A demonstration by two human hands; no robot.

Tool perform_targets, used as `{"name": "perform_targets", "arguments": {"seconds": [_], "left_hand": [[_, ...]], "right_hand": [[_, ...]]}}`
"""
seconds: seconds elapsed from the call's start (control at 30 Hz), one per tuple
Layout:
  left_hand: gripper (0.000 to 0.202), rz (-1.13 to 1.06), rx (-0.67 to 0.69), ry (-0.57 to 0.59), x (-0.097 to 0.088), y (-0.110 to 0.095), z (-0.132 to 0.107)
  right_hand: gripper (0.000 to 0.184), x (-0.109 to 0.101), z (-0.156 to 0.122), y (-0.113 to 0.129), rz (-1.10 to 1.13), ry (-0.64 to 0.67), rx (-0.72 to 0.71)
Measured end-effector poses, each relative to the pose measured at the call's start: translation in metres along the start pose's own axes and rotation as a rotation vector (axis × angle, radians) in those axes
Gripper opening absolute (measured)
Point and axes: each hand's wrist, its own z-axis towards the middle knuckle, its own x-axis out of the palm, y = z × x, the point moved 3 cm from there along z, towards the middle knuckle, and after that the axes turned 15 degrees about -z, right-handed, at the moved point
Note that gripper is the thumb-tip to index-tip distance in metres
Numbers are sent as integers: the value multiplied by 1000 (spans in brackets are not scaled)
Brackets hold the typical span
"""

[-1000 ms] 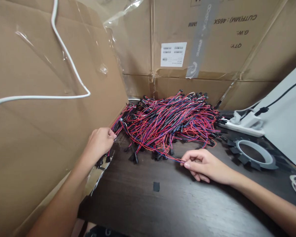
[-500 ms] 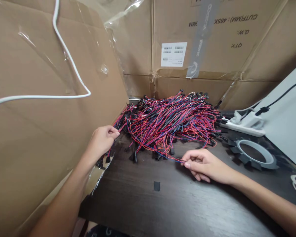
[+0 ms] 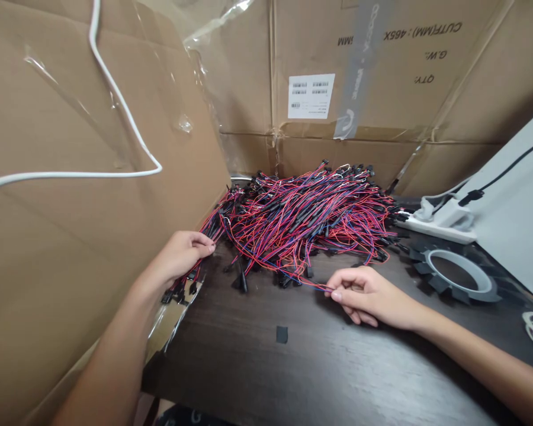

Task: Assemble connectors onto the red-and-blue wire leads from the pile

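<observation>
A big heap of thin red, blue and black wires [image 3: 302, 222] with black connector ends lies on the dark wooden table [image 3: 293, 373]. My left hand [image 3: 180, 257] is closed round a bundle of these wires at the heap's left edge, beside a leaning cardboard sheet [image 3: 80, 195]; black connector ends stick out below the hand. My right hand [image 3: 368, 296] rests on the table in front of the heap, thumb and forefinger pinched on the tip of a single red and blue wire that runs back into the heap.
Cardboard boxes [image 3: 382, 77] wall in the back. A white cable [image 3: 115, 118] loops over the leaning sheet. A white power strip [image 3: 439, 222] and a tape roll [image 3: 457, 272] on a black toothed holder lie at right. A small black piece [image 3: 281, 335] sits on the table.
My left hand has slid slightly down and left along the bundle, its fingers now stretched forward over the wires. My right hand has stayed still.
</observation>
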Motion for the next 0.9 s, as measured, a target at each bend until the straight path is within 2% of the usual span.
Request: {"name": "perform_targets", "arguments": {"seconds": [0.23,0.4,0.5,0.57,0.6,0.63,0.67,0.7,0.73,0.8,0.83,0.9], "left_hand": [[15,128,78,-169,-8,-2,0],[19,477,242,-350,-7,-13,-7],[21,534,305,-438,-12,-20,-13],[20,517,429,-541,-16,-27,-19],[21,517,537,-593,-16,-30,-23],[21,519,669,-648,-13,-33,-29],[23,543,796,-621,-6,-35,-35],[22,526,952,-640,3,-37,-43],[20,533,1044,-531,18,-37,-50],[20,558,1177,-132,56,-36,-67],[21,557,1202,23,75,-35,-77],[19,558,1199,262,109,-37,-96]], "right_hand": [[28,-1,1,0,-9,-8,-5],[28,0,0,0,-2,-7,6],[29,0,0,1,1,-5,8],[30,0,0,1,6,-2,8],[30,0,0,1,8,-2,9],[30,0,0,1,10,-3,10],[31,0,-1,0,12,-4,12],[31,0,-1,0,13,-4,14],[32,0,-1,0,15,-2,16],[32,1,-1,-1,17,1,21],[33,1,-1,-1,17,1,22],[33,1,0,0,22,-6,18]]}}
